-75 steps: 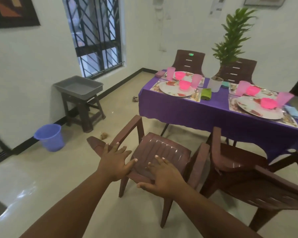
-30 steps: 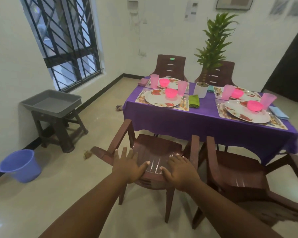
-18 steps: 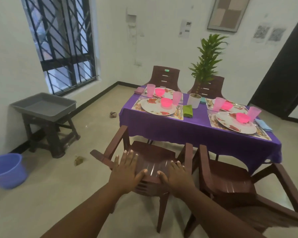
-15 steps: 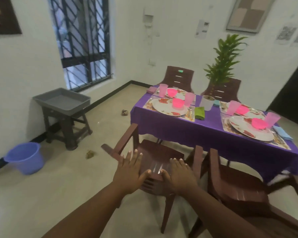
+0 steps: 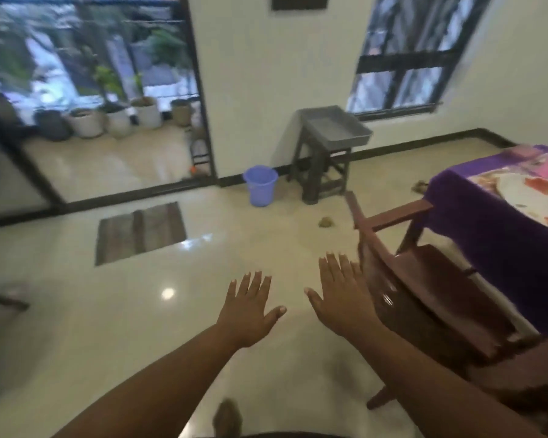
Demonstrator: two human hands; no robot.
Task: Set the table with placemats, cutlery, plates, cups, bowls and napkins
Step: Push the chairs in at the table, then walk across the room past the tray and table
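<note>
**poster1:** Hands first: left hand (image 5: 249,311) and right hand (image 5: 340,298) are both stretched out flat over the floor (image 5: 140,327), fingers spread, each grip apart and holding nothing. The right one is just beside the back of a brown plastic chair (image 5: 424,289); can't tell if it's touching.

**poster2:** ok and the surface?

**poster1:** Only its left corner shows, at the right edge of the shot. Purple cloth (image 5: 487,216) hangs over the side, and on top a flowery placemat (image 5: 484,181) carries a white plate (image 5: 525,197). Something pink sits behind it, too blurred to name.

**poster2:** rest of the room?

**poster1:** Shiny cream tiles, a lilac bucket (image 5: 260,184) by the wall, a grey tray (image 5: 337,128) on a dark stool (image 5: 321,165) under a barred window (image 5: 408,55). Brown doormat (image 5: 140,232) before an open doorway (image 5: 102,90), with potted plants (image 5: 114,115) outside.
</note>
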